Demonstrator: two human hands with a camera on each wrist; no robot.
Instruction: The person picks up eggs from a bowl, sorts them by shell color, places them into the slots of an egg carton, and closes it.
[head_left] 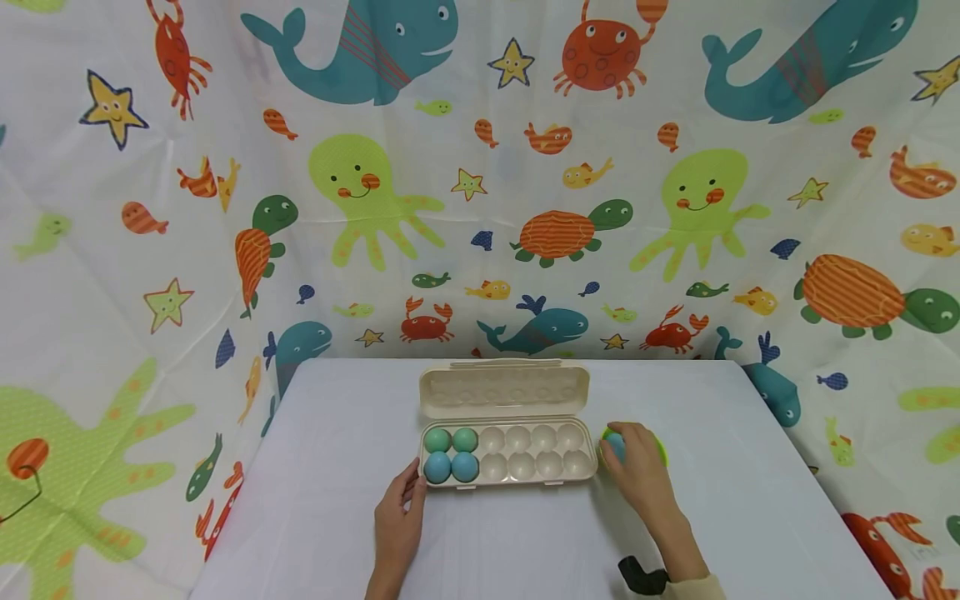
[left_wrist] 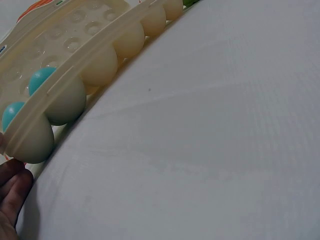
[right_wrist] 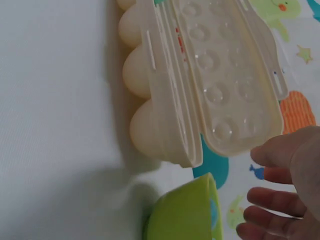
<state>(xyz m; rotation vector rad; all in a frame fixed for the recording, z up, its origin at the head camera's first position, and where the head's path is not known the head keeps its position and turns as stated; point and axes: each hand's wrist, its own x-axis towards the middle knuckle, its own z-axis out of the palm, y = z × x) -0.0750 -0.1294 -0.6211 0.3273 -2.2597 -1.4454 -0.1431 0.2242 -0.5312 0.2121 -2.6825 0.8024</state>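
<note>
An open beige egg carton (head_left: 507,483) sits on the table, its lid (head_left: 504,393) tipped back. At its left end are two green eggs (head_left: 452,439) and two blue eggs (head_left: 451,467); the other cups hold nothing. My left hand (head_left: 400,517) grips the carton's left end, fingers at the rim and under the corner cup in the left wrist view. Right of the carton, my right hand (head_left: 640,471) is over a lime-green bowl (right_wrist: 182,212), fingers loosely bent. A blue egg (head_left: 617,446) shows inside the bowl, mostly hidden by the hand and the wall.
A white cloth (head_left: 330,433) covers the table. Behind and beside it hangs a curtain (head_left: 465,225) printed with sea animals. A black strap piece (head_left: 642,575) is at the right wrist, by a beige sleeve (head_left: 696,588).
</note>
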